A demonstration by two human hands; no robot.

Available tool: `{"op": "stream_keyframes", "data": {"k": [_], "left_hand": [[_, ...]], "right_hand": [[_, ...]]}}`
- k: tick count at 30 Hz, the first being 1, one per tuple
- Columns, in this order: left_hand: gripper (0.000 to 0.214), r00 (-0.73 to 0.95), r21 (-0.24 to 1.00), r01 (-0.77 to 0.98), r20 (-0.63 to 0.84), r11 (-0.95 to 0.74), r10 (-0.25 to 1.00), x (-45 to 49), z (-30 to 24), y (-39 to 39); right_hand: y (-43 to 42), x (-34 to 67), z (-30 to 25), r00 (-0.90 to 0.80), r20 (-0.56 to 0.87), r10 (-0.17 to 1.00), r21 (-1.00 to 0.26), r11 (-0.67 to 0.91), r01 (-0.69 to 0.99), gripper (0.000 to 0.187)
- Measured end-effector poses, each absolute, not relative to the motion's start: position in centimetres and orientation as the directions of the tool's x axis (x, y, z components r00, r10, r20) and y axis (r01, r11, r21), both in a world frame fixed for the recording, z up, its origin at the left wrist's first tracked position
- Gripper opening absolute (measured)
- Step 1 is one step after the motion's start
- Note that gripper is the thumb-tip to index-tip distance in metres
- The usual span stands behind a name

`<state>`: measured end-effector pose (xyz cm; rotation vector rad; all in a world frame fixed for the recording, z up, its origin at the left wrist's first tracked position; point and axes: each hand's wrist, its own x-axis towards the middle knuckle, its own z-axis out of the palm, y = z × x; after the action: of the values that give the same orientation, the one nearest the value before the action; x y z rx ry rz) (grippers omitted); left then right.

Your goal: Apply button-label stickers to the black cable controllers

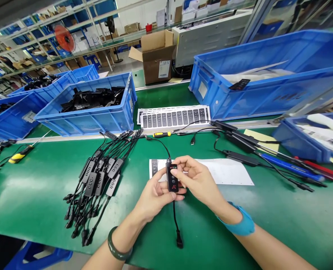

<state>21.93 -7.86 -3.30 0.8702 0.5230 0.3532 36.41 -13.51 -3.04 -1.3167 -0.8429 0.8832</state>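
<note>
My left hand [157,193] is wrapped round a small black inline cable controller [173,182] with round buttons and red marks on its face. A cable leaves its top, and another hangs from its bottom to a black connector. The thumb and fingers of my right hand [196,176] pinch at the controller's upper face; whether a label lies under them I cannot make out. Under the hands lies a white label sheet [225,170] with a dark label at its left end. On the left rests a pile of similar black controllers [100,176] with cables.
Printed label sheets [174,116] lie behind the hands, near a yellow screwdriver [161,134]. Blue bins stand at the back left [98,116] and back right [245,99]. More cabled controllers [239,142] and a blue pen [290,167] lie to the right.
</note>
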Motion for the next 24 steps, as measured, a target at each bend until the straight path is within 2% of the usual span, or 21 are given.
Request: {"op": "stream_keyframes", "data": {"k": [11,18,24], "left_hand": [[0.084,0.817,0.810,-0.059,-0.297,0.584,0.494,21.85,-3.36,-7.80],[0.079,0.814,0.817,-0.044,-0.304,0.575,0.495,21.98,-2.93,-7.90],[0.083,0.803,0.828,-0.029,-0.314,0.560,0.506,22.09,-2.85,-7.99]], "right_hand": [[-13.64,36.32,-3.04,0.434,-0.009,0.901,-0.996,0.031,-0.086,0.025],[-13.71,36.20,-3.00,0.442,-0.014,0.897,-0.998,0.017,-0.065,0.025],[-13.72,36.17,-3.42,0.462,-0.008,0.887,-1.000,0.006,-0.029,0.022]]}}
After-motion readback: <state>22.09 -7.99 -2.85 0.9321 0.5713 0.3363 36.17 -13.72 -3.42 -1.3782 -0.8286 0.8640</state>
